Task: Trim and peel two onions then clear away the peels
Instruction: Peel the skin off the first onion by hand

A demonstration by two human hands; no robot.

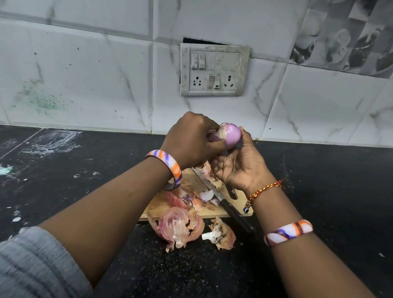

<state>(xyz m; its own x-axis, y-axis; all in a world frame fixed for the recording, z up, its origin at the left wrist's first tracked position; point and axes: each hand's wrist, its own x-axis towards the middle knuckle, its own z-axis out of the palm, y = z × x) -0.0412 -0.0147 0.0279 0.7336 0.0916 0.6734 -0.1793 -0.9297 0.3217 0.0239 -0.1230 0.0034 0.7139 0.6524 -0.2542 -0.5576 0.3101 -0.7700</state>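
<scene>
Onion (230, 135) pinched between both hands (above board)

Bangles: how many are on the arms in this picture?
2. One bangle is on the left wrist, one bangle on the right forearm, below a thread bracelet. None seems hidden.

Black speckled counter (326, 204): wood chopping board (163, 207), two onion peels (180, 227) by its near edge, white smears.

Both hands' fingers (217, 136) gripping a peeled onion (229, 134), knife (220, 199) on board (161, 207), peels (180, 227) below
</scene>
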